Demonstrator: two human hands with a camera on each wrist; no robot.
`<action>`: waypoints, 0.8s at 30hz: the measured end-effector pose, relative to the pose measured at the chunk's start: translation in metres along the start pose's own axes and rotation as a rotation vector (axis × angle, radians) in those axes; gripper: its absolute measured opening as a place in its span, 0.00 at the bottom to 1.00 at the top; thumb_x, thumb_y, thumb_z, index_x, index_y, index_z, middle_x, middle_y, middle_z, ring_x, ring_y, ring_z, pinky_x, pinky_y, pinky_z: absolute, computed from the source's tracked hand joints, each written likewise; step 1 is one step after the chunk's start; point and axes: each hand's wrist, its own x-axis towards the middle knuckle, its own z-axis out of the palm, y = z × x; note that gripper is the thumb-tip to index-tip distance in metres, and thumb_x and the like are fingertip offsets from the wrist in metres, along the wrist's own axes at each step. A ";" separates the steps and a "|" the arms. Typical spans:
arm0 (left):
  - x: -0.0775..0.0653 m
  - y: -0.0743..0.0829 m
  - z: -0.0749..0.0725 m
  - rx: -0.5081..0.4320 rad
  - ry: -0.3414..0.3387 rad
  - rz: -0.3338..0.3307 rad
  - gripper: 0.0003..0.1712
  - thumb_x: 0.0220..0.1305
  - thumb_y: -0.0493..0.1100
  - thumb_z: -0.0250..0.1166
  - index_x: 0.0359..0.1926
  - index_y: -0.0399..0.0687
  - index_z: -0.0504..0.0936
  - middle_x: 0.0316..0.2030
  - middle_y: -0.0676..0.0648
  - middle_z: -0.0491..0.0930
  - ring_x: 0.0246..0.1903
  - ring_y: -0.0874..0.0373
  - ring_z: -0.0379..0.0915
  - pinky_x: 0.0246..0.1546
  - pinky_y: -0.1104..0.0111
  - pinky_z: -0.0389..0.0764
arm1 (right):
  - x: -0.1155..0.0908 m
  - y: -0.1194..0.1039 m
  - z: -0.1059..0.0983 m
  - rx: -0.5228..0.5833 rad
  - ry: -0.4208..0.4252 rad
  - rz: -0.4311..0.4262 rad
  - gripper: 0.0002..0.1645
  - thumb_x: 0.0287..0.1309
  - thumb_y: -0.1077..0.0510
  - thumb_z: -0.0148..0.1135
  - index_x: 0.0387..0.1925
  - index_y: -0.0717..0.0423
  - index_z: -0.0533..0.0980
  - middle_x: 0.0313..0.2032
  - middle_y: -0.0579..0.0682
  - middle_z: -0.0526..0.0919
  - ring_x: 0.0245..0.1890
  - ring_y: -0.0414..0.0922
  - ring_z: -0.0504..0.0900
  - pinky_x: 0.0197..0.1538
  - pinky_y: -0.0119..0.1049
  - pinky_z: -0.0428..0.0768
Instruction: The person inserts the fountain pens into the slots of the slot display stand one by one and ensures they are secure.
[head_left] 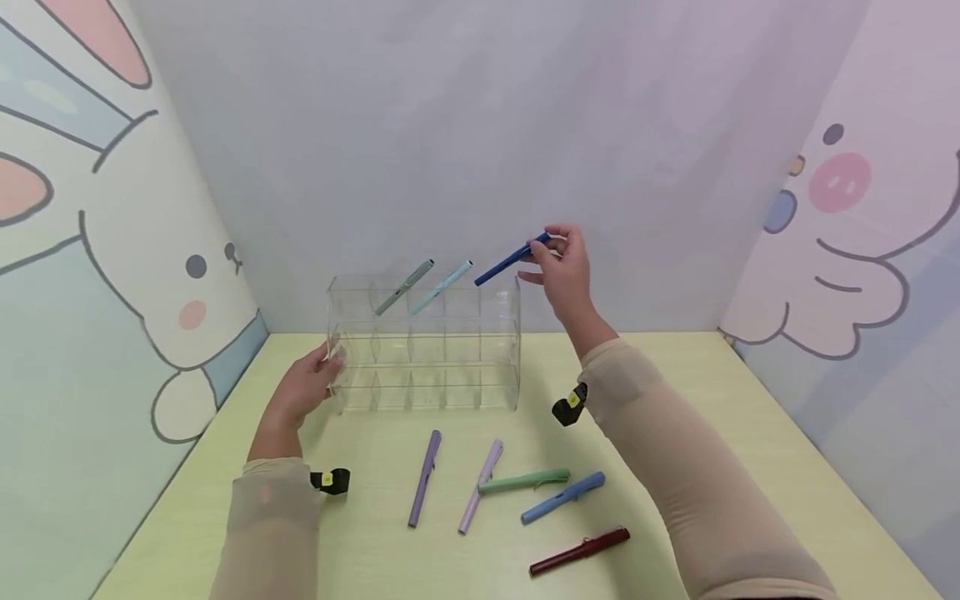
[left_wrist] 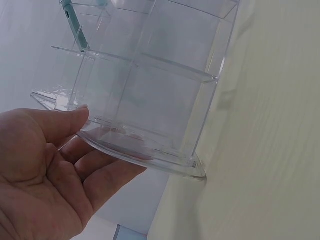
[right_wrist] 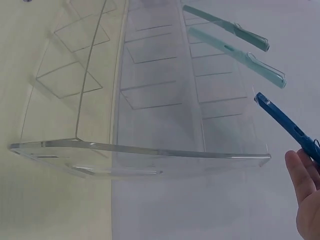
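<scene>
A clear, tiered pen organizer (head_left: 425,387) with several compartments stands on the table. My left hand (head_left: 306,385) grips its left side panel, thumb on one face and fingers behind, as the left wrist view shows. Over the organizer's top right, my right hand (head_left: 566,271) pinches a dark blue pen (head_left: 510,262) near one end. The pen slants, its lower end above the top row. A grey-green pen (head_left: 405,287) and a pale aqua pen (head_left: 442,287) lean in top-row compartments to the left of it.
On the table in front lie a purple pen (head_left: 425,479), a lilac pen (head_left: 472,508), a green pen (head_left: 528,480) across the lilac one, a blue pen (head_left: 562,497) and a dark red pen (head_left: 580,552). Behind the organizer rises a pale wall (head_left: 450,150).
</scene>
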 end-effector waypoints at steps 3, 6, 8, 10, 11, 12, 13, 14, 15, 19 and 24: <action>0.000 0.000 0.002 -0.005 -0.007 -0.004 0.34 0.79 0.51 0.44 0.79 0.58 0.43 0.73 0.35 0.56 0.70 0.35 0.57 0.64 0.44 0.70 | -0.001 0.006 -0.001 -0.018 -0.008 0.010 0.15 0.68 0.64 0.56 0.54 0.55 0.66 0.48 0.63 0.79 0.47 0.60 0.84 0.48 0.62 0.82; 0.000 0.002 0.003 -0.002 -0.003 -0.002 0.34 0.79 0.51 0.45 0.79 0.58 0.44 0.73 0.34 0.57 0.70 0.36 0.57 0.63 0.44 0.71 | -0.002 0.009 -0.002 -0.035 -0.015 0.012 0.15 0.69 0.64 0.56 0.54 0.54 0.66 0.49 0.64 0.78 0.46 0.60 0.85 0.49 0.62 0.81; 0.000 0.004 0.003 0.001 0.001 0.000 0.34 0.79 0.51 0.45 0.78 0.58 0.44 0.73 0.34 0.57 0.70 0.36 0.57 0.63 0.44 0.71 | -0.002 0.011 -0.002 -0.043 -0.018 0.012 0.15 0.69 0.64 0.55 0.54 0.55 0.66 0.49 0.64 0.78 0.47 0.61 0.84 0.49 0.62 0.82; -0.001 0.005 0.003 0.004 0.003 0.003 0.34 0.79 0.51 0.45 0.78 0.58 0.44 0.72 0.33 0.57 0.70 0.35 0.57 0.63 0.44 0.71 | -0.003 0.012 -0.002 -0.058 -0.021 0.014 0.15 0.69 0.64 0.55 0.54 0.54 0.66 0.49 0.64 0.79 0.47 0.62 0.84 0.49 0.60 0.82; -0.001 0.006 0.003 0.005 0.002 0.005 0.34 0.79 0.51 0.45 0.78 0.58 0.44 0.72 0.33 0.57 0.70 0.36 0.57 0.63 0.45 0.71 | -0.003 0.013 -0.002 -0.066 -0.023 0.015 0.15 0.69 0.64 0.55 0.54 0.54 0.66 0.49 0.63 0.79 0.48 0.63 0.83 0.49 0.60 0.82; -0.001 0.006 0.003 0.007 0.003 0.003 0.34 0.79 0.51 0.45 0.78 0.59 0.44 0.72 0.34 0.57 0.70 0.36 0.57 0.63 0.45 0.71 | -0.003 0.013 -0.002 -0.077 -0.025 0.016 0.15 0.69 0.64 0.55 0.55 0.54 0.66 0.49 0.63 0.79 0.48 0.64 0.83 0.50 0.59 0.82; -0.001 0.006 0.003 0.008 0.004 0.004 0.34 0.79 0.51 0.45 0.78 0.58 0.44 0.72 0.34 0.57 0.70 0.36 0.57 0.63 0.45 0.71 | -0.004 0.014 -0.003 -0.089 -0.029 0.016 0.15 0.69 0.64 0.55 0.55 0.55 0.66 0.48 0.63 0.79 0.48 0.64 0.83 0.50 0.58 0.83; -0.002 0.007 0.003 0.008 0.003 0.005 0.34 0.79 0.51 0.45 0.78 0.58 0.44 0.73 0.34 0.57 0.70 0.36 0.57 0.63 0.45 0.71 | -0.003 0.016 -0.003 -0.104 -0.031 0.012 0.15 0.70 0.63 0.55 0.55 0.54 0.66 0.48 0.62 0.80 0.48 0.63 0.83 0.50 0.57 0.83; -0.002 0.006 0.004 0.009 0.004 0.006 0.34 0.79 0.51 0.45 0.78 0.58 0.44 0.73 0.34 0.57 0.70 0.36 0.57 0.63 0.45 0.71 | -0.002 0.019 -0.003 -0.119 -0.032 0.009 0.15 0.70 0.62 0.55 0.55 0.54 0.67 0.47 0.61 0.80 0.47 0.61 0.84 0.49 0.56 0.84; -0.002 0.005 0.004 0.009 0.004 0.005 0.33 0.79 0.51 0.44 0.79 0.58 0.44 0.73 0.34 0.56 0.70 0.35 0.57 0.64 0.44 0.71 | 0.002 0.028 -0.002 -0.213 -0.044 -0.005 0.16 0.70 0.59 0.56 0.56 0.53 0.67 0.46 0.57 0.80 0.44 0.53 0.87 0.49 0.49 0.86; 0.001 0.004 0.003 0.005 0.004 0.004 0.34 0.79 0.52 0.44 0.79 0.59 0.44 0.73 0.34 0.56 0.69 0.35 0.58 0.64 0.44 0.71 | 0.003 0.027 0.002 -0.321 -0.067 -0.008 0.19 0.71 0.56 0.54 0.60 0.56 0.67 0.46 0.57 0.80 0.44 0.51 0.87 0.50 0.45 0.86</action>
